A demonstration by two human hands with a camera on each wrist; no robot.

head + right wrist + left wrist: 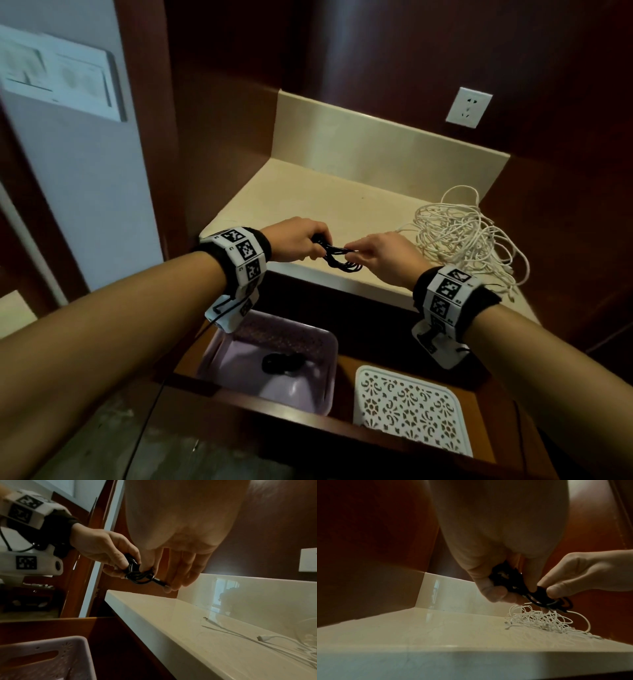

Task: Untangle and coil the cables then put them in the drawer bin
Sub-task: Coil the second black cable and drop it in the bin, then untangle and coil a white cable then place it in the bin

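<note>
A small coil of black cable [337, 257] hangs in the air above the counter's front edge, held between both hands. My left hand [301, 243] grips one end of the coil [506, 580]. My right hand [380, 255] pinches the other end [140, 574], with the cable's plug [161, 583] at its fingertips. A tangled heap of white cables [469, 236] lies on the cream counter [308, 192] to the right of my hands. In the open drawer below, a lilac bin [322, 387] holds another coiled black cable [282, 363].
A white perforated basket [411, 411] sits in the drawer [260, 407] to the right of the lilac bin. Dark wooden panels wall in the counter on the left, back and right. A white wall socket [468, 107] is on the back panel.
</note>
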